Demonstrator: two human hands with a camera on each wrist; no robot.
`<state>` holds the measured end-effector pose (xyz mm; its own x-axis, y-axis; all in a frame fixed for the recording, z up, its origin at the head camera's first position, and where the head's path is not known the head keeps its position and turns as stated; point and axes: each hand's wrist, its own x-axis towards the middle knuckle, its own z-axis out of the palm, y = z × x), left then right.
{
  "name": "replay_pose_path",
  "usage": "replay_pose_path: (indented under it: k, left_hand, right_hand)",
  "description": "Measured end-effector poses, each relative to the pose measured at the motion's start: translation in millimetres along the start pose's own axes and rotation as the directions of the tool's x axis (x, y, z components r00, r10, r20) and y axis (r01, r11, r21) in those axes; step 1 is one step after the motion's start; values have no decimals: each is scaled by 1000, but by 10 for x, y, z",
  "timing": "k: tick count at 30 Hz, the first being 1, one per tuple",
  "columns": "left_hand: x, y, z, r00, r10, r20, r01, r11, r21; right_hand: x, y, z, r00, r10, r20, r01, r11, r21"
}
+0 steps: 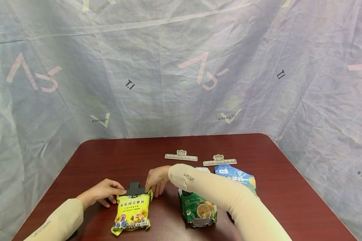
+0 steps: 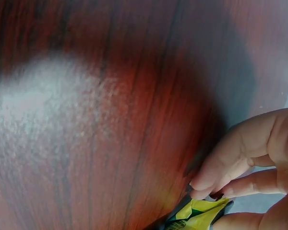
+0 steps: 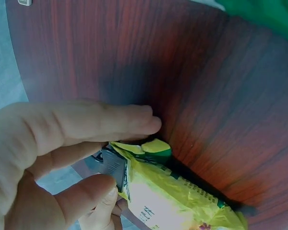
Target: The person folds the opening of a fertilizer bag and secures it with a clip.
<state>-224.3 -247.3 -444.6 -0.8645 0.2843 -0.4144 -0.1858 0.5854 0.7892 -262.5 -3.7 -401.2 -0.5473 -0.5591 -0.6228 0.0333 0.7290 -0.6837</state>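
A yellow bag of garden fertilizer (image 1: 132,212) with flower pictures lies front left on the table, and a black bag clip (image 1: 134,189) sits across its top edge. My left hand (image 1: 105,189) pinches the clip's left end at the bag's corner, thumb on the near side. At the other end, my right hand (image 1: 157,179) pinches the clip between thumb and fingers. In the right wrist view, the ribbed clip (image 3: 114,167) spans the bag's top, and a folded yellow corner (image 3: 156,147) sticks out past its end.
Right of the yellow bag lies a green bag (image 1: 196,209) with fruit pictures, partly under my right sleeve (image 1: 223,190). A blue bag (image 1: 233,172) is beyond that arm. Two pale ruler-patterned clips, one left (image 1: 181,156) and one right (image 1: 219,161), lie farther back.
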Motion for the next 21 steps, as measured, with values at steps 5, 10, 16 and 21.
replay_pose_path:
  k: [5, 10, 16, 21]
  left_hand:
    - [-8, 16, -2, 1000, -3, -1, 3, 999, 38]
    - [-18, 35, 5, 1000, -23, -2, 24, 998, 64]
    - [-23, 53, 4, 999, -35, 3, 35, 994, 99]
    - [-27, 81, -13, 999, -52, 16, 50, 992, 112]
  right_hand:
    - [-6, -1, -10, 1000, 13, 9, -12, 999, -45]
    - [-16, 6, -22, 999, 24, 20, -23, 999, -49]
    - [-25, 39, -50, 999, 31, 15, -30, 997, -76]
    - [-56, 63, -94, 1000, 24, 12, -22, 993, -114]
